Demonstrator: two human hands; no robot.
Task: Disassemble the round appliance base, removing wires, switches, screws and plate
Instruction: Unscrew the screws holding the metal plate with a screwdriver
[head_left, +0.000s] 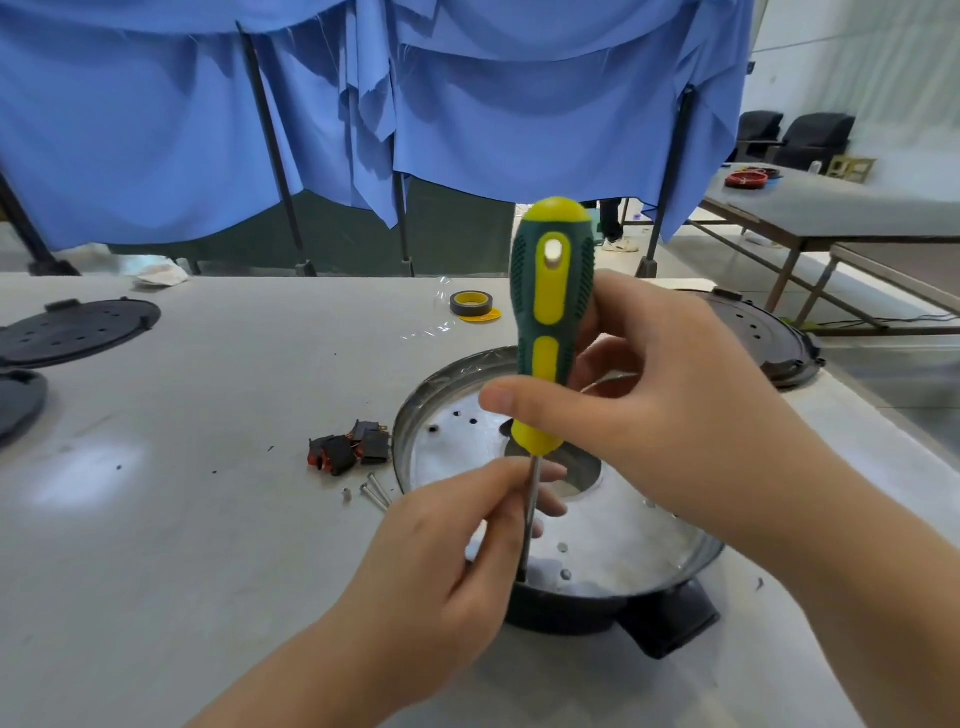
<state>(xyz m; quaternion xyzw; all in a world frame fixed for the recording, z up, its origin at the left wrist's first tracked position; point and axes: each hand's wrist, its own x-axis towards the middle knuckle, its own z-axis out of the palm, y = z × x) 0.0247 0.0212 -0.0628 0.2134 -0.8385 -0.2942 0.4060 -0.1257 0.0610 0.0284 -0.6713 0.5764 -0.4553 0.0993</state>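
Both hands hold an upright screwdriver (550, 312): the right hand (649, 395) curls round its handle, the left hand (467, 540) pinches the shaft. Its tip meets the near rim of the round base (613, 530), near the tabletop's (208, 545) front edge. Switches (348, 449) and screws (376, 491) lie just left.

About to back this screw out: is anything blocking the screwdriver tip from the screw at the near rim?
Nothing visible does. The screwdriver stands upright, its tip down at the near rim of the round base; the left hand pinches the shaft, the right hand holds the handle.
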